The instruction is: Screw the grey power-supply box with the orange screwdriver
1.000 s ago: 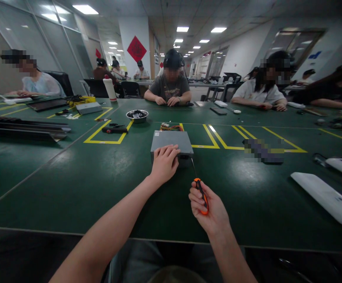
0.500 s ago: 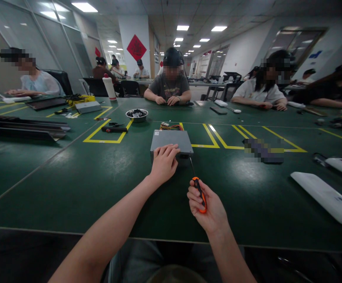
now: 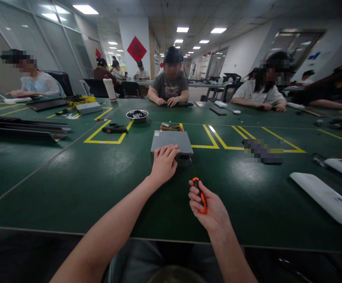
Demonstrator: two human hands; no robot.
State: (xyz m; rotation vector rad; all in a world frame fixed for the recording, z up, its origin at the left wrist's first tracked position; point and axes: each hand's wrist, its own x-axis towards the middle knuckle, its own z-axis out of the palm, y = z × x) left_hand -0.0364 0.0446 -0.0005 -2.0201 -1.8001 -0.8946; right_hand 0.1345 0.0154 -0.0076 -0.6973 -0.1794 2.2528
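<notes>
A grey metal box with a black socket on its near side rests on the green table. Coloured wires come out behind it. My left hand lies on the box's top and near edge, fingers spread and flat. In my right hand is an orange and black screwdriver, the fingers wrapped round its handle. Its thin shaft points up and away, the tip at the box's near right corner. Whether the tip sits in a screw is too small to tell.
A metal bowl with small dark parts stands beyond the box to the left. Black tools lie within yellow tape. At right are a white device and a dark, blurred-out object. Several people sit across the table.
My right hand has shifted very slightly to the right, still round the screwdriver. My left hand and the box look the same. The person opposite has moved their hands a little.
</notes>
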